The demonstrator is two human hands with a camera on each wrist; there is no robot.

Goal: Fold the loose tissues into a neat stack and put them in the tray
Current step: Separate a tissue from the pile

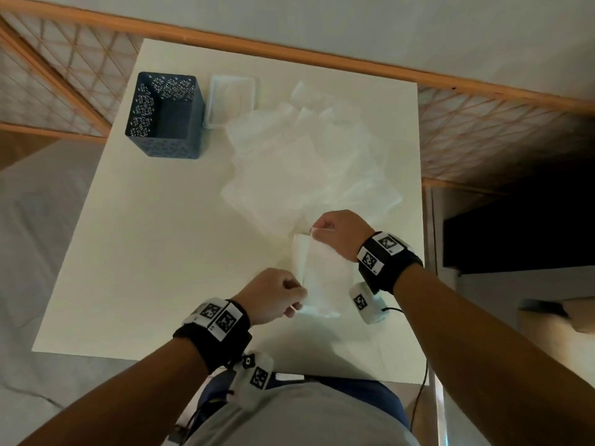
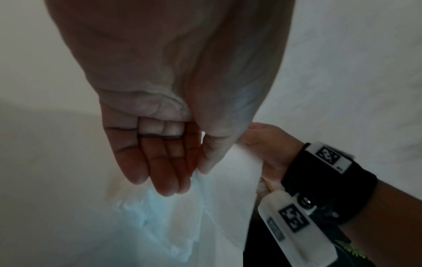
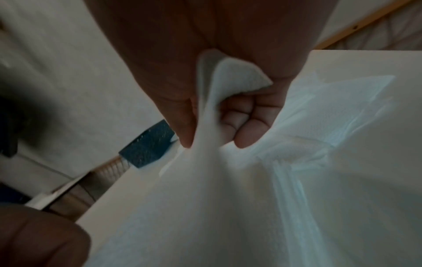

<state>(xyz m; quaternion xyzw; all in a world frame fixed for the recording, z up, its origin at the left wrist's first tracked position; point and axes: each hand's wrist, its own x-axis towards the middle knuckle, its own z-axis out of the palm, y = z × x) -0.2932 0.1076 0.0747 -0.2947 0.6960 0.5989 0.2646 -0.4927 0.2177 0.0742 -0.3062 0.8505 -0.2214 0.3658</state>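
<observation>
Pinching one tissue (image 1: 317, 278) at opposite ends, left hand (image 1: 273, 296) near, right hand (image 1: 338, 233) far, its length running away from the person above the table (image 1: 154, 236); one tray (image 1: 232, 101) far-left.

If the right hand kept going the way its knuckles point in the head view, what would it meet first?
The right hand, pinching a tissue, points toward the far left. It would probably meet the loose tissue pile first; depth is unclear, so it might pass above it.
</observation>
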